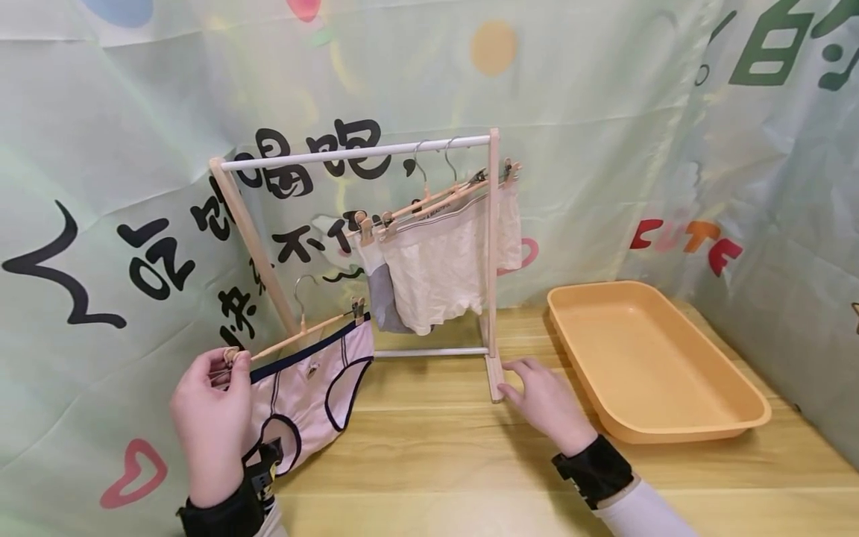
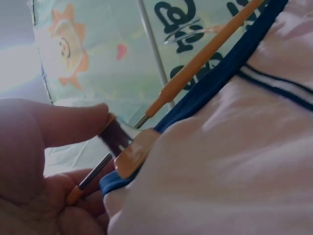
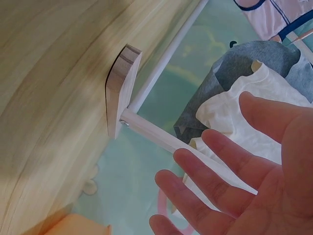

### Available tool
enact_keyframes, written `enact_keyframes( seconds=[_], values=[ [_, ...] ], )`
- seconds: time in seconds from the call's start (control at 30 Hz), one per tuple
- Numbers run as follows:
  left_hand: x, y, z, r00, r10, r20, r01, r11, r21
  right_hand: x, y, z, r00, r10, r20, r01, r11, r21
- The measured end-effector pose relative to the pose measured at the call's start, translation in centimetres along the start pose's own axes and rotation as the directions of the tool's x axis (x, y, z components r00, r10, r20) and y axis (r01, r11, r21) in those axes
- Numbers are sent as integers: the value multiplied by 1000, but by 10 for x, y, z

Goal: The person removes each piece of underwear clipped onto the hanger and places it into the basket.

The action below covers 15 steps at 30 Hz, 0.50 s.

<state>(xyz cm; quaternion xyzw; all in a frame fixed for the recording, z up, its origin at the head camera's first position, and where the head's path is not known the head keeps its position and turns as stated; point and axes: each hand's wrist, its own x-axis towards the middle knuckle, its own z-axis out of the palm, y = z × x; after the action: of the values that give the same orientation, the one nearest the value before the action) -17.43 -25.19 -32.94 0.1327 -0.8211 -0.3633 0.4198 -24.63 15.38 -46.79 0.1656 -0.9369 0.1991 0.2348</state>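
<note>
My left hand (image 1: 213, 410) grips the clip end of a clip hanger (image 1: 295, 339), thumb and fingers around its orange clip (image 2: 137, 152). From that hanger hang pink underpants (image 1: 312, 395) with dark blue trim, in front of the left side of a small clothes rack (image 1: 356, 153). The hanger's hook is off the top bar. Beside the rack's right foot (image 1: 494, 377) is my right hand (image 1: 550, 399), its fingers spread and holding nothing in the right wrist view. White underpants (image 1: 436, 261) and a grey-and-white pair (image 1: 384, 294) hang on hangers at the bar's right end.
An orange tray (image 1: 671, 425) stands on the wooden table (image 1: 429, 470) at the right. Behind the rack hangs a pale green printed cloth (image 1: 584, 149), which also runs along both sides.
</note>
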Motion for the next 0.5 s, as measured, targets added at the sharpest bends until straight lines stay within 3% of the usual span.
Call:
enact_keyframes(
  seconds=[0.27,0.5],
  values=[
    [2,-2,-5,997,-30,74,26,998,50,0,-1,1,1000,9,7,-9,1000,-2],
    [2,-1,-9,981,-53,185,37,995,87,0,0,1,1000,10,17,-10,1000,3]
  ],
)
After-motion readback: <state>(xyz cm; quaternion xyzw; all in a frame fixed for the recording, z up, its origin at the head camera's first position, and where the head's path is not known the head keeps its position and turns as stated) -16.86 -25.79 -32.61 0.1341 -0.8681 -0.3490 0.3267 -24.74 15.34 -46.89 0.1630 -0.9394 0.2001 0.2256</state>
